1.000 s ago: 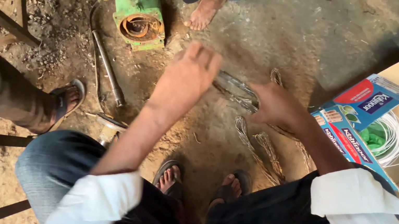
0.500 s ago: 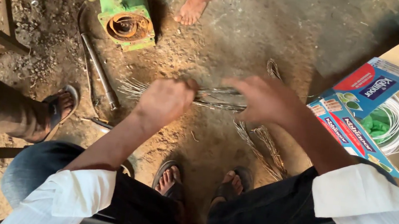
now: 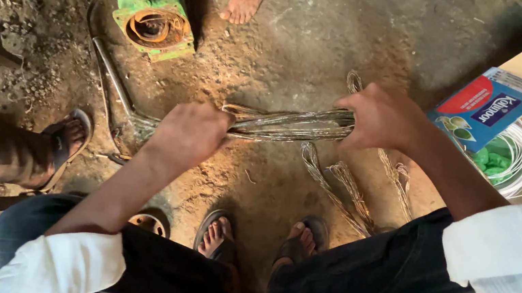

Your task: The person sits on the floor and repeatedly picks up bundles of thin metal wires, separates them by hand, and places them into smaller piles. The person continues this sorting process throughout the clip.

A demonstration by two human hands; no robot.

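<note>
Both grips, left hand (image 3: pixel 188 134) and right hand (image 3: pixel 379 118), clasp one wire bundle (image 3: pixel 292 123).

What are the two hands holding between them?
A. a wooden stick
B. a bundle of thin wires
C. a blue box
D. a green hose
B: the left hand and right hand each grip one end of a bundle of thin wires, stretched level between them above the dirt floor.

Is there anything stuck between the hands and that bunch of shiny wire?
Nothing visible. The left hand and the right hand each close a bare grip straight around the wire bundle, one at each end. The other wire bundles lie on the dirt floor below, apart from it.
</note>
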